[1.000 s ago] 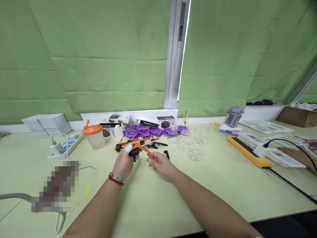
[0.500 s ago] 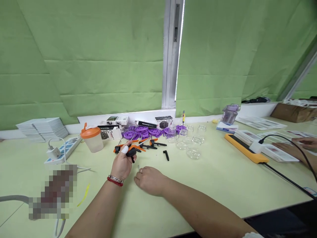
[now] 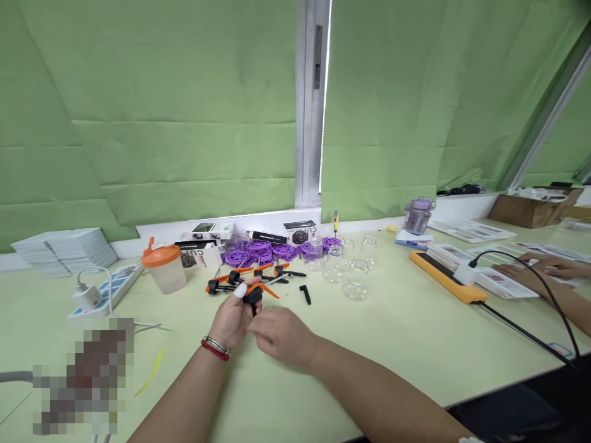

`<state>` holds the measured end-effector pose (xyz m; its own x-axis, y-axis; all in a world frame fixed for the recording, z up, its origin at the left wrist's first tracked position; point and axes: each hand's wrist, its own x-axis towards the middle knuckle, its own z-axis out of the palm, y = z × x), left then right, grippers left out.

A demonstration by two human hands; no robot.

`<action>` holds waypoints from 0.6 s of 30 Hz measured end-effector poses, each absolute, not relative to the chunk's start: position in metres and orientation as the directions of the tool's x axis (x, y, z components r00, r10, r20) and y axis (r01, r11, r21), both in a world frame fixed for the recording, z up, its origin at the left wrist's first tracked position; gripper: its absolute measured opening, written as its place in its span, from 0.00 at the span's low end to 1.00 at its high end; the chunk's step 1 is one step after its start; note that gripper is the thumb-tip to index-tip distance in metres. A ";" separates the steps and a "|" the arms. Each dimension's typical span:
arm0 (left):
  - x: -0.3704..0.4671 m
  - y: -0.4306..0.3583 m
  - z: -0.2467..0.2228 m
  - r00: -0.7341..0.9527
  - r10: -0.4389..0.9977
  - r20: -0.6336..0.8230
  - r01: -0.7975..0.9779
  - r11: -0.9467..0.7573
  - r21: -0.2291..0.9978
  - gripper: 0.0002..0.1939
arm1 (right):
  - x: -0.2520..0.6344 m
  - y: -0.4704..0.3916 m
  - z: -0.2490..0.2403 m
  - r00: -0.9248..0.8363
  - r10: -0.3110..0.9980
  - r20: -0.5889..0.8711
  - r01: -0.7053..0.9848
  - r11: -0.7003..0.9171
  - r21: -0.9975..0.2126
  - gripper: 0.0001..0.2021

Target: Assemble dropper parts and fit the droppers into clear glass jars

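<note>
My left hand, with a white cover on its thumb, is closed around a black part with orange propeller blades. A black stem points down from that part. My right hand is closed just below it, its fingertips up against the stem; what they pinch is hidden. Beyond my hands lie several similar black-and-orange propeller parts. A loose black elbow-shaped piece lies on the table to the right.
Purple plastic wheels and cup holder boxes line the back. Several clear cups stand right of centre. An orange-lidded cup and a power strip are left. An orange power strip and another person's hands are right.
My right hand has moved up to the black part in my left hand, and its fingers now meet the stem. The propeller part has turned, showing its orange blades more. The view has shifted slightly.
</note>
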<state>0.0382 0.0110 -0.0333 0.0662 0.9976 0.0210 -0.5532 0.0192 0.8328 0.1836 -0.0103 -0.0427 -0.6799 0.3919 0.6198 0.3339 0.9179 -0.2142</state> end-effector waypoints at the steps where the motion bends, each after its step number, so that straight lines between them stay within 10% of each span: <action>1: 0.041 0.010 -0.033 0.088 0.996 0.011 -0.560 0.040 0.828 0.19 | 0.188 -0.007 -0.038 -0.532 0.501 0.683 0.311 0.866 -0.392 0.09; 6: 0.060 0.000 -0.033 0.257 0.966 -0.013 -0.532 0.152 0.833 0.19 | 0.206 0.015 -0.019 0.055 0.845 0.532 -0.082 0.535 -0.841 0.07; 18: 0.072 -0.008 -0.041 0.394 0.918 -0.041 -0.477 0.242 0.845 0.18 | 0.202 0.019 -0.018 0.040 0.957 0.289 -0.311 0.286 -0.906 0.10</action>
